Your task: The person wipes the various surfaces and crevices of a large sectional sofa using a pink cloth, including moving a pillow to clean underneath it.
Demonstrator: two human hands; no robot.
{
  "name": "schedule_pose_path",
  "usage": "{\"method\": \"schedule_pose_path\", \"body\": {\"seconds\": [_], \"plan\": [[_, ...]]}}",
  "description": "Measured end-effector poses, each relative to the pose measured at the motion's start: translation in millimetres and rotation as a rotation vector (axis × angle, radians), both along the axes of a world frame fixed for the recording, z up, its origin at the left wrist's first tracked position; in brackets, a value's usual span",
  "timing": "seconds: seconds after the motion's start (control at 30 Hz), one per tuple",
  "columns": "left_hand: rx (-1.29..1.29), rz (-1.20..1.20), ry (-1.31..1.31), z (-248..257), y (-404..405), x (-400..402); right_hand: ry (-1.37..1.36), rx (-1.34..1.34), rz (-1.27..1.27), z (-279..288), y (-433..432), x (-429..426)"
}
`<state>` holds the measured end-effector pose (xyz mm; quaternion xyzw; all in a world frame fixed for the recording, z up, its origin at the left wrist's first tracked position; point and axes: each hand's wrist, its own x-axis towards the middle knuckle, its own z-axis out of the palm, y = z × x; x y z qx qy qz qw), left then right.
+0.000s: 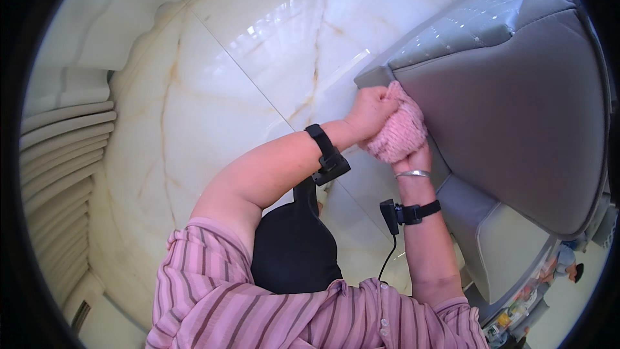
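Observation:
A fluffy pink cloth is bunched up between my two hands, beside the grey side panel of a sofa. My left hand is closed in a fist on the cloth's left edge. From below, my right hand holds the same cloth, which covers its fingers; only the heel of the palm and the wrist show. Whether the cloth touches the sofa I cannot tell. Both forearms wear a black strap with a small device, and a silver bangle circles my right wrist.
Glossy marble-patterned floor tiles stretch ahead and to the left. White curtains and a ribbed cream panel stand at the left. At lower right, a surface with several small items lies near a person.

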<state>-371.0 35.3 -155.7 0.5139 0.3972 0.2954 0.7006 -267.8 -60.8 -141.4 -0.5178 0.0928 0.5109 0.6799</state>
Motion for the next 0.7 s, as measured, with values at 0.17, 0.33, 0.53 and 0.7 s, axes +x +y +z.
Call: {"method": "schedule_pose_path", "body": {"seconds": [0.17, 0.33, 0.53, 0.7], "plan": [[0.139, 0.167, 0.097, -2, 49, -19, 0.058, 0.011, 0.043, -5, 55, -22], [-0.125, 0.306, 0.026, -48, 59, -27, -0.066, 0.006, 0.148, -20, 76, -31], [-0.335, 0.161, -0.072, -51, 23, -19, 0.018, -0.072, 0.006, -34, 41, -29], [-0.047, -0.266, 0.144, 23, -8, -4, 0.119, -0.026, -0.063, -10, -23, 1]]}}
